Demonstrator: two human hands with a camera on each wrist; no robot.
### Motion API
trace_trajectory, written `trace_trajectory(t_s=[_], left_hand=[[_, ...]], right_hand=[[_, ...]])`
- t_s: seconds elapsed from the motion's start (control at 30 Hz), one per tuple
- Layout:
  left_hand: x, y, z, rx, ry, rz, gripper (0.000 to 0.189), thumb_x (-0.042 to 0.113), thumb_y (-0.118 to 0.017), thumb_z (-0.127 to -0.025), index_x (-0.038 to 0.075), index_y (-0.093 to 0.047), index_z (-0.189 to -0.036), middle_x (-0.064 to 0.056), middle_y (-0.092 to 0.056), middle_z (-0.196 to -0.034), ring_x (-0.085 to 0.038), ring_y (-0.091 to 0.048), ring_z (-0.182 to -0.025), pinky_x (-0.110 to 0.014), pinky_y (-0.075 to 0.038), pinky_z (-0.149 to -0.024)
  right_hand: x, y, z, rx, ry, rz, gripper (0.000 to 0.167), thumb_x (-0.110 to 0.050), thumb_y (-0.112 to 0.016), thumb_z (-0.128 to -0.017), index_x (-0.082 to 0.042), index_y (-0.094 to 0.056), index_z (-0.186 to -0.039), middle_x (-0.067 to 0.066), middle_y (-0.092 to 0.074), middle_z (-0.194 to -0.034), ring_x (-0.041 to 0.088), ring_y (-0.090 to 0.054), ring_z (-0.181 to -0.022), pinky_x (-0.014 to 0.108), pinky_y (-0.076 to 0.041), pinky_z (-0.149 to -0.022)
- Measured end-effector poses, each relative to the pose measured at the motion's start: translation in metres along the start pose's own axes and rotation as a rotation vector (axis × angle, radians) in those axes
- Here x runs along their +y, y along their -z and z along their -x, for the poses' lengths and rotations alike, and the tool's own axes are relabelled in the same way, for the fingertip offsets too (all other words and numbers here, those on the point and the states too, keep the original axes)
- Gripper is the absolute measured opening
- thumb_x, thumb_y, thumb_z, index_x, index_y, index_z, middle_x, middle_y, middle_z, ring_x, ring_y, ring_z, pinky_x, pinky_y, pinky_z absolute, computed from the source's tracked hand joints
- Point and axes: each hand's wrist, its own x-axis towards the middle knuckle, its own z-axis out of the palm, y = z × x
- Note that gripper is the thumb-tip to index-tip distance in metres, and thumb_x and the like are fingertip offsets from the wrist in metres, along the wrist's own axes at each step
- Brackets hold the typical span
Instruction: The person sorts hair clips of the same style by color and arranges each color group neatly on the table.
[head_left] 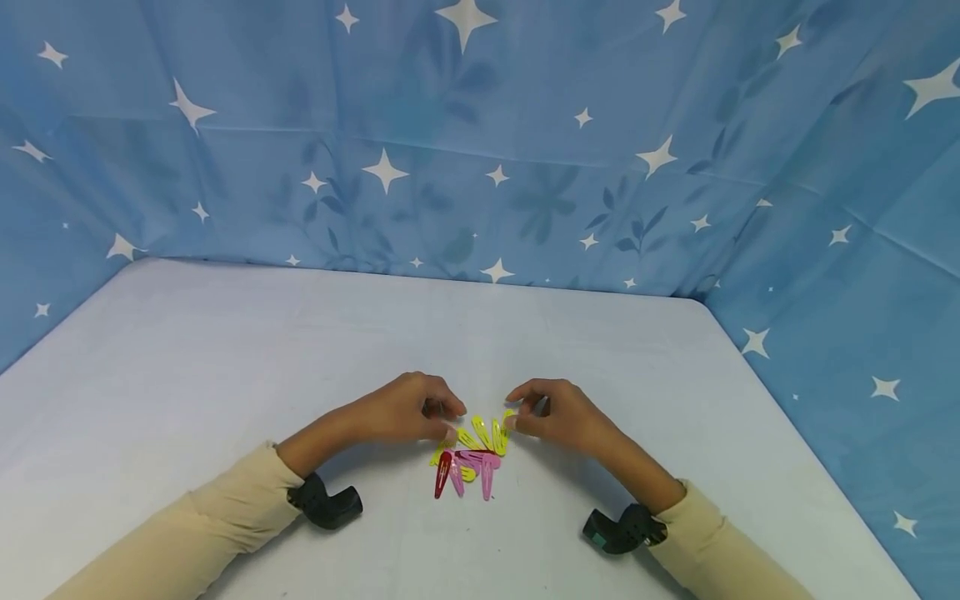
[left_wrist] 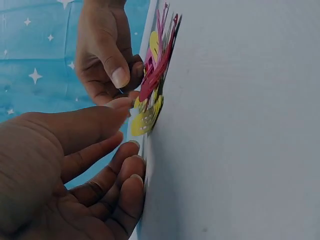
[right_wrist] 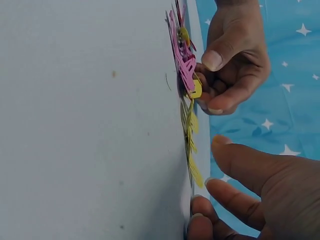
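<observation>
A small cluster of snap hair clips lies on the white table, with yellow clips [head_left: 481, 432] at the back and pink clips [head_left: 487, 477] and a dark red clip [head_left: 442, 475] at the front. My left hand [head_left: 412, 408] is at the cluster's left side, thumb near a yellow clip, fingers bent loosely. At the right side is my right hand [head_left: 562, 412], its thumb tip by the rightmost yellow clip. In the right wrist view, thumb and fingers of both the right hand [right_wrist: 265, 185] and the left hand [right_wrist: 240, 60] stand apart with nothing between them. Some clips overlap, partly hiding one another.
The white table [head_left: 225, 350] reaches back to a blue curtain [head_left: 450, 167] with white stars, which also hangs along the right side. Each wrist carries a black camera, one on the left [head_left: 326, 502] and one on the right [head_left: 622, 530].
</observation>
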Motion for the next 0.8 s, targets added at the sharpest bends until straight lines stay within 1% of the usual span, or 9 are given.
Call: trace_trajectory(t_s=[0.1, 0.2, 0.27, 0.37, 0.5, 0.6, 0.67, 0.73, 0.8], left_hand=[[0.002, -0.001, 0.0, -0.027, 0.016, -0.002, 0.032, 0.015, -0.079, -0.083, 0.006, -0.074, -0.114, 0.001, -0.068, -0.104, -0.01, -0.057, -0.084, -0.023, -0.051, -0.075], [0.003, -0.002, -0.001, -0.038, 0.014, -0.038, 0.033, 0.013, -0.078, -0.083, 0.005, -0.073, -0.115, 0.002, -0.067, -0.102, -0.01, -0.056, -0.085, -0.023, -0.05, -0.075], [0.004, -0.003, 0.0, -0.047, 0.01, -0.056, 0.03, 0.01, -0.076, -0.085, 0.005, -0.073, -0.114, 0.003, -0.066, -0.098, -0.01, -0.056, -0.084, -0.022, -0.05, -0.074], [0.006, -0.004, 0.001, -0.054, 0.008, -0.062, 0.021, 0.006, -0.074, -0.086, 0.004, -0.075, -0.107, 0.004, -0.065, -0.089, -0.01, -0.055, -0.082, -0.022, -0.049, -0.073], [0.008, -0.006, 0.002, -0.053, 0.016, -0.035, 0.012, 0.004, -0.073, -0.087, 0.007, -0.075, -0.098, 0.005, -0.065, -0.081, -0.011, -0.055, -0.078, -0.023, -0.049, -0.07], [0.008, -0.005, 0.002, -0.053, 0.021, -0.024, 0.01, 0.004, -0.072, -0.087, 0.009, -0.075, -0.096, 0.006, -0.065, -0.08, -0.011, -0.056, -0.077, -0.024, -0.05, -0.069], [0.007, -0.004, 0.002, -0.056, 0.022, -0.022, 0.01, 0.005, -0.07, -0.089, 0.01, -0.075, -0.096, 0.007, -0.066, -0.08, -0.011, -0.057, -0.077, -0.025, -0.051, -0.07], [0.008, -0.002, 0.001, -0.052, 0.029, -0.028, 0.011, 0.006, -0.069, -0.09, 0.011, -0.075, -0.098, 0.007, -0.066, -0.082, -0.011, -0.057, -0.079, -0.025, -0.051, -0.072], [0.008, 0.001, -0.001, -0.041, 0.033, -0.027, 0.013, 0.006, -0.067, -0.092, 0.011, -0.076, -0.101, 0.006, -0.069, -0.087, -0.011, -0.059, -0.082, -0.025, -0.051, -0.075]], right_hand=[[-0.003, -0.002, 0.001, -0.02, 0.004, 0.012, 0.03, -0.017, -0.081, -0.08, -0.007, -0.072, -0.107, 0.003, -0.063, -0.086, 0.015, -0.051, -0.07, 0.025, -0.046, -0.058], [-0.005, -0.005, 0.001, -0.012, -0.017, 0.034, 0.031, -0.017, -0.084, -0.078, -0.009, -0.073, -0.106, 0.003, -0.062, -0.087, 0.016, -0.05, -0.074, 0.025, -0.046, -0.06], [-0.007, -0.007, 0.001, 0.001, -0.043, 0.046, 0.031, -0.017, -0.086, -0.076, -0.01, -0.073, -0.104, 0.002, -0.061, -0.087, 0.016, -0.05, -0.075, 0.025, -0.046, -0.061], [-0.009, -0.01, 0.002, 0.018, -0.069, 0.062, 0.027, -0.015, -0.086, -0.076, -0.012, -0.072, -0.1, 0.0, -0.06, -0.085, 0.015, -0.05, -0.078, 0.025, -0.046, -0.065], [-0.011, -0.011, 0.003, 0.041, -0.087, 0.064, 0.02, -0.009, -0.083, -0.078, -0.013, -0.07, -0.093, -0.001, -0.059, -0.084, 0.015, -0.05, -0.08, 0.027, -0.045, -0.068], [-0.01, -0.011, 0.003, 0.056, -0.078, 0.038, 0.014, -0.006, -0.078, -0.082, -0.013, -0.069, -0.09, 0.0, -0.061, -0.085, 0.015, -0.051, -0.077, 0.027, -0.045, -0.066], [-0.007, -0.01, 0.003, 0.075, -0.05, 0.017, 0.011, -0.005, -0.076, -0.084, -0.012, -0.069, -0.088, 0.0, -0.064, -0.087, 0.014, -0.052, -0.074, 0.026, -0.046, -0.064], [-0.004, -0.01, 0.002, 0.095, -0.019, -0.012, 0.009, -0.003, -0.073, -0.086, -0.011, -0.069, -0.088, 0.002, -0.067, -0.088, 0.014, -0.054, -0.069, 0.025, -0.048, -0.061], [-0.001, -0.009, 0.001, 0.115, 0.003, -0.038, 0.008, -0.002, -0.071, -0.087, -0.009, -0.07, -0.089, 0.004, -0.068, -0.089, 0.013, -0.057, -0.065, 0.024, -0.049, -0.059]])
